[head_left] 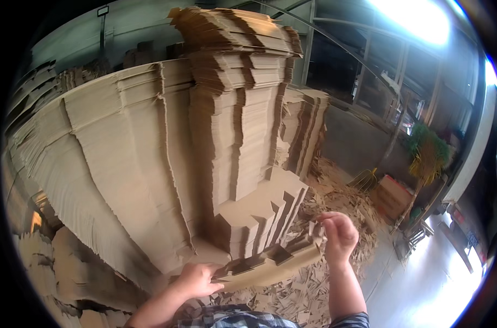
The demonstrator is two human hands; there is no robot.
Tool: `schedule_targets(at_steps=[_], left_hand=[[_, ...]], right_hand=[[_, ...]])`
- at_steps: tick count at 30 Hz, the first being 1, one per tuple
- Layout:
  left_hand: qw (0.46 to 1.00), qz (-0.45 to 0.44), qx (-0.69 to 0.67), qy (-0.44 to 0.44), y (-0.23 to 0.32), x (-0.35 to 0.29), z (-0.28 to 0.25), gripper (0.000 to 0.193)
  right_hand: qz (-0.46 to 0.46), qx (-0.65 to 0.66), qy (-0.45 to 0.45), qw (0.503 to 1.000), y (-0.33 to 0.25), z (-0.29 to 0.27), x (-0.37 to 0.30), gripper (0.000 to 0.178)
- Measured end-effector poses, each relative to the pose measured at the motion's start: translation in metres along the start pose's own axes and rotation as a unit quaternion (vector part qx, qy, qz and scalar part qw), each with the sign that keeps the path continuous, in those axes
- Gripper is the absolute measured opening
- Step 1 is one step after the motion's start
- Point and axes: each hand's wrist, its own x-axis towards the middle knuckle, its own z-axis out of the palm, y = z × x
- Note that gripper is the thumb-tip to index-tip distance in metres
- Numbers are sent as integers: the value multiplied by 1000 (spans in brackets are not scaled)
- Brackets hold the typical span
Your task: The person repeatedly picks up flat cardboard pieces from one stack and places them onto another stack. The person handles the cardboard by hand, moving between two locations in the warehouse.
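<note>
Left hand: at seven o'clock, the left hand [196, 280] touches the board's left end, thumb and index finger spread apart; whether they grip cannot be told.
Right hand: at four o'clock, the right hand [341, 238] has its fingers bent, the tips apparently pinching a small scrap [317, 232] by the board's right end.
Notched board: the brown notched board [278, 273] lies between the hands, toward half past five.
Stacks: a low cardboard stack [254, 216] stands just beyond it, the tall stack [226, 126] toward eleven, the wide stack [117, 153] at nine.
Box: a reddish-brown box [391, 197] sits toward half past three; its contents cannot be made out.
Floor: loose offcuts [284, 300] lie beneath the board.
</note>
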Motion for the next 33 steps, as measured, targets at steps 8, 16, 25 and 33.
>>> schedule_targets(at_steps=[8,16,25,33], left_hand=[[995,-74,16,-62,-3,-6,-13,51],[994,-95,-57,5,-25,-61,14,51],[957,-157,-128,209,-25,-184,33,57],[851,-253,-48,457,39,-346,-4,38]], right_hand=[[-53,-158,-231,959,-11,0,-27,30],[110,50,-263,957,34,2,-42,140],[-41,-8,-381,923,-10,72,-62,105],[127,268,-377,877,-84,202,-47,127]])
